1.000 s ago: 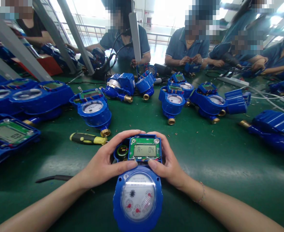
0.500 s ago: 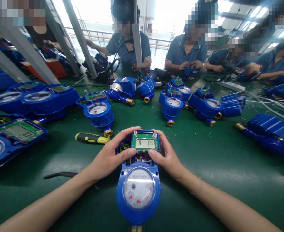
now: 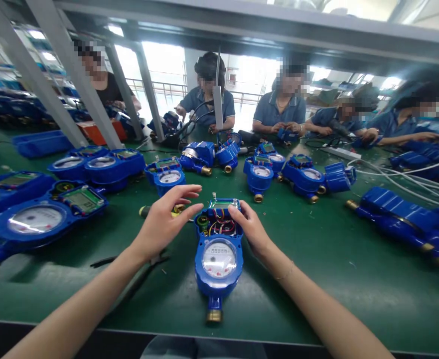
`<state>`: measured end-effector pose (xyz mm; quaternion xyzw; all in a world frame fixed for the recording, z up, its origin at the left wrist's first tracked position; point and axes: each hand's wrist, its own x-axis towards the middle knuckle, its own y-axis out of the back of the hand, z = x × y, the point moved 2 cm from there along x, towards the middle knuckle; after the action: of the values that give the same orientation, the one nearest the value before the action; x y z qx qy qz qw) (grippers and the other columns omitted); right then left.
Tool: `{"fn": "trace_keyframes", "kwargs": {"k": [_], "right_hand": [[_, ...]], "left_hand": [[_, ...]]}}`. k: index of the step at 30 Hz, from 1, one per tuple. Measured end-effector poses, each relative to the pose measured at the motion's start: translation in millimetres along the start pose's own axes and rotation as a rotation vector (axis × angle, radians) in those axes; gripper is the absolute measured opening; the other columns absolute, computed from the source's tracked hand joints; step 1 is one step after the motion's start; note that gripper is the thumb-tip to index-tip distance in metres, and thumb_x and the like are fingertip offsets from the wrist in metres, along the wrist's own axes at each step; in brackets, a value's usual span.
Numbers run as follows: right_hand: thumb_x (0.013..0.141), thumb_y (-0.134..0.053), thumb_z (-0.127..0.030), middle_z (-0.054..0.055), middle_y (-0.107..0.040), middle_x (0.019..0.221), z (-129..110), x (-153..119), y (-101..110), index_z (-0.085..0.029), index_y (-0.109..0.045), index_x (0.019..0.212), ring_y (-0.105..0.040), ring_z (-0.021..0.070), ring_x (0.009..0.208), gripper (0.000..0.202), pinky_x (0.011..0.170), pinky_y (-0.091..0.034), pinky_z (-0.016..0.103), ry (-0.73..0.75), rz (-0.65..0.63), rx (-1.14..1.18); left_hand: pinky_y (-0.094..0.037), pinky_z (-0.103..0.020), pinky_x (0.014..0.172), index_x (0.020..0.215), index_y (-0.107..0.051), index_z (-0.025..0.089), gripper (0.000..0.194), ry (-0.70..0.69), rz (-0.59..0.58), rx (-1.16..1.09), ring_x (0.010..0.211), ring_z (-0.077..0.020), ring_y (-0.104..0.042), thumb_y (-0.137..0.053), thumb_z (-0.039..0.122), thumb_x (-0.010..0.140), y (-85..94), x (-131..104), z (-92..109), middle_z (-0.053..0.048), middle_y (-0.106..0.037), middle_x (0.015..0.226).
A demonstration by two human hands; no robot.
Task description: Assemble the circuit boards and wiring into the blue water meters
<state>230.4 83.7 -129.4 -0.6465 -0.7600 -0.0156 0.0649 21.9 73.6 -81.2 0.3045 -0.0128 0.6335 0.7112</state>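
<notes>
A blue water meter (image 3: 219,267) lies face up in front of me, its brass end toward the table's front edge. At its far end the housing is uncovered, and coloured wires show inside. My right hand (image 3: 252,227) grips the green circuit board with a display (image 3: 222,204), thumb on its near edge, tilting it above the housing. Just left of the meter, my left hand (image 3: 170,217) is lifted with thumb and fingers apart, holding nothing. Behind it a yellow-and-black screwdriver (image 3: 143,212) is partly hidden.
Several other blue meters stand around, such as one at left (image 3: 36,219) and one at right (image 3: 394,214). A black tool (image 3: 144,274) lies under my left forearm. White cables (image 3: 409,174) cross the right side. Co-workers sit opposite, beyond grey posts (image 3: 88,99).
My left hand has let go of the display board and moved left, opening. My right hand keeps hold, and the board now tilts up, exposing the wires. The head view has risen.
</notes>
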Motion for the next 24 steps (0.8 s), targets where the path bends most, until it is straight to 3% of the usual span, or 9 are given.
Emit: {"fn": "trace_keyframes", "kwargs": {"k": [3, 5, 8, 13, 24], "right_hand": [[0.083, -0.068, -0.054, 0.001, -0.064, 0.09, 3, 1, 1, -0.02, -0.059, 0.093, -0.06, 0.0198, 0.086, 0.037, 0.075, -0.049, 0.03, 0.038, 0.041, -0.001], [0.083, -0.068, -0.053, 0.0, -0.062, 0.087, 4, 2, 3, -0.02, -0.058, 0.091, -0.058, 0.0186, 0.084, 0.036, 0.074, -0.047, 0.029, 0.076, 0.073, -0.004], [0.081, -0.071, -0.052, -0.002, -0.058, 0.083, 3, 1, 5, -0.02, -0.055, 0.088, -0.055, 0.0171, 0.079, 0.036, 0.072, -0.045, 0.028, 0.138, 0.112, -0.004], [0.08, -0.072, -0.051, -0.004, -0.054, 0.077, 0, -1, 6, -0.02, -0.054, 0.083, -0.051, 0.0151, 0.072, 0.036, 0.068, -0.042, 0.027, 0.196, 0.152, -0.001], [0.076, -0.073, -0.057, -0.007, -0.04, 0.064, 1, 5, 8, -0.022, -0.043, 0.069, -0.039, 0.0128, 0.062, 0.047, 0.06, -0.032, 0.027, 0.195, 0.264, -0.053]], "left_hand": [[-0.048, -0.041, 0.095, 0.114, -0.063, 0.024, 0.027, -0.231, 0.028, 0.282, 0.107, -0.0242, -0.059, -0.06, 0.037, 0.091, 3.2, -8, 15, -0.007, -0.063, 0.114], [-0.048, -0.039, 0.091, 0.112, -0.065, 0.022, 0.022, -0.4, 0.015, 0.446, 0.102, -0.0228, -0.058, -0.058, 0.031, 0.093, -3.9, -10, 21, -0.007, -0.064, 0.106], [-0.048, -0.037, 0.086, 0.109, -0.066, 0.02, 0.019, -0.542, 0.011, 0.599, 0.096, -0.0223, -0.056, -0.055, 0.026, 0.094, -19.9, -9, 22, -0.008, -0.064, 0.1], [-0.046, -0.041, 0.085, 0.102, -0.068, 0.022, 0.016, -0.611, 0.012, 0.685, 0.098, -0.026, -0.054, -0.057, 0.027, 0.092, -37.7, -3, 14, -0.009, -0.065, 0.1], [-0.044, -0.039, 0.078, 0.087, -0.063, 0.017, 0.014, -0.626, 0.056, 0.685, 0.089, -0.0231, -0.054, -0.054, 0.025, 0.094, -45.9, 11, 8, -0.008, -0.064, 0.092]]}}
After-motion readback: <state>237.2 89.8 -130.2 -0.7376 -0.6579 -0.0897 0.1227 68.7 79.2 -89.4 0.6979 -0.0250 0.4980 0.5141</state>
